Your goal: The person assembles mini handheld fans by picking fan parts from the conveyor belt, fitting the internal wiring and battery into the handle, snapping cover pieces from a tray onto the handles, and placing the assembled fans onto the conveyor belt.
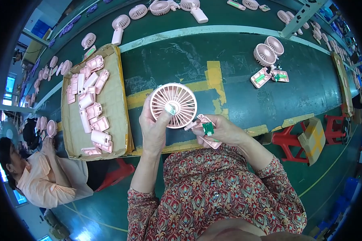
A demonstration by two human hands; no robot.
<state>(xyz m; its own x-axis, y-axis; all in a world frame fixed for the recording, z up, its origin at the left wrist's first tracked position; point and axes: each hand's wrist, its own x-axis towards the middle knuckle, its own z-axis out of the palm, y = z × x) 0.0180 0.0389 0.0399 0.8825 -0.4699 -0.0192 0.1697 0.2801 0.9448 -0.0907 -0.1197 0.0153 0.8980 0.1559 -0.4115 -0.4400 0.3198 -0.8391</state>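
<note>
My left hand (153,130) is closed around the rim of a pink fan head (181,100) with a round slatted grille. Its thumb lies across the grille near the centre. Closed on the opened pink handle (205,118) below this head is my right hand (225,130). A green circuit board (208,128) shows in the handle, between the shell pieces. The right fingertips are partly hidden behind these parts. The fan head and the handle meet at a narrow pink neck between my hands, above the table's near edge.
A cardboard tray (72,132) of pink handle shells stands left on the green table (165,56). Two fan heads (265,54) with opened handles lie to the right. More pink fans (160,8) line the far side. A person (48,172) works at left; red stools (287,140) stand at right.
</note>
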